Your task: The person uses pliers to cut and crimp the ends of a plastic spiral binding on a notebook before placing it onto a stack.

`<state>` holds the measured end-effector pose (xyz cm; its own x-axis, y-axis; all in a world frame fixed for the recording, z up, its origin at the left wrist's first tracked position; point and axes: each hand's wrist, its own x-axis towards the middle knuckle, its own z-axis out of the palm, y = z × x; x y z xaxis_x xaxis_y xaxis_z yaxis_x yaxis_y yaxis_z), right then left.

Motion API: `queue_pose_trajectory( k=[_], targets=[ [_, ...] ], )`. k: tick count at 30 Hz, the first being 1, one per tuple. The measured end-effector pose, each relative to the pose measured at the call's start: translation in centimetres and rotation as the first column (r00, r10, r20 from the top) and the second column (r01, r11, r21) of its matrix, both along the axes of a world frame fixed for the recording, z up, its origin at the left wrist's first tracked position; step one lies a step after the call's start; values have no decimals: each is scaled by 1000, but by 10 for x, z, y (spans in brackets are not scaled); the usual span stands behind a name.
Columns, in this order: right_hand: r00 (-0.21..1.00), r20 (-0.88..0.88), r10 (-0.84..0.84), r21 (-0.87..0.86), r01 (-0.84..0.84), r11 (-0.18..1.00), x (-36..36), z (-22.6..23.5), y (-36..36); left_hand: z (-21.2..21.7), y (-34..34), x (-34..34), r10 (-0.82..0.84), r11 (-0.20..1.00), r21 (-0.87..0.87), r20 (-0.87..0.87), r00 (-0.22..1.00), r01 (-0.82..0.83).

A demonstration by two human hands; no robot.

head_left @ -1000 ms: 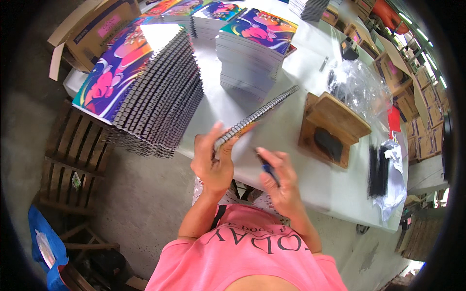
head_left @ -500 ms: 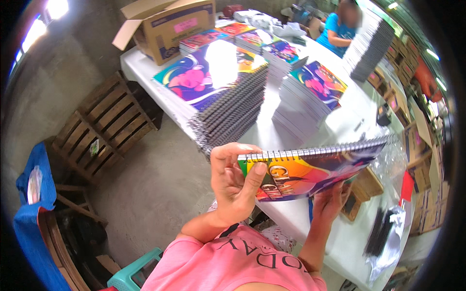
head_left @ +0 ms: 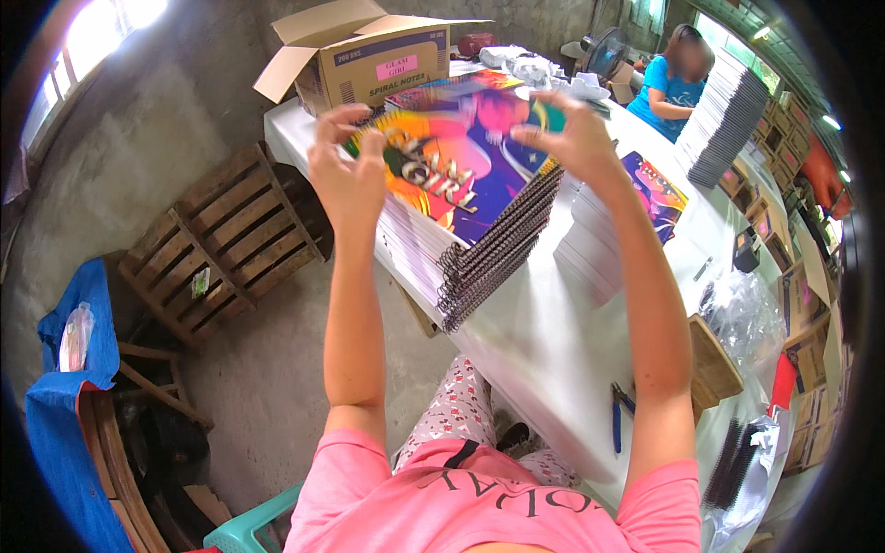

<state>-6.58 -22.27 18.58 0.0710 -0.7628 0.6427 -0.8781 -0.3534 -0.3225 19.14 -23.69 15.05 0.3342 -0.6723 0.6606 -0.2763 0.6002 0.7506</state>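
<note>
A colourful spiral notebook [head_left: 442, 175] lies on top of a tall stack of spiral notebooks [head_left: 502, 253], its cover partly blurred. My left hand [head_left: 348, 170] is at the notebook's left corner, thumb and fingers apart and curved around the edge. At the opposite side, my right hand [head_left: 576, 143] hovers by the green corner, with its thumb spread from the fingers. Neither hand visibly pinches the cover. The stack's black coils face the lower right, and its white page edges show on the left.
An open cardboard box [head_left: 378, 69] stands behind the stack. More notebooks [head_left: 654, 194] are piled to the right. Blue-handled pliers [head_left: 618, 419], a wooden block [head_left: 710, 364] and black coils [head_left: 733, 461] lie on the white table [head_left: 553, 369]. Another person [head_left: 668, 88] sits beyond, beside a tall pile.
The notebook has gone from my hands in front of me to the stack's top, now cover up. Both arms have reached forward, and my fingers have spread.
</note>
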Motion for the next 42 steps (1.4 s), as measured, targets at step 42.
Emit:
queue_pose_trajectory(
  k=[42],
  targets=[
    [805,572,-156,203,45,978,-175,-65,138,-115,69,-228,-540,829,66,349,766,555]
  ],
)
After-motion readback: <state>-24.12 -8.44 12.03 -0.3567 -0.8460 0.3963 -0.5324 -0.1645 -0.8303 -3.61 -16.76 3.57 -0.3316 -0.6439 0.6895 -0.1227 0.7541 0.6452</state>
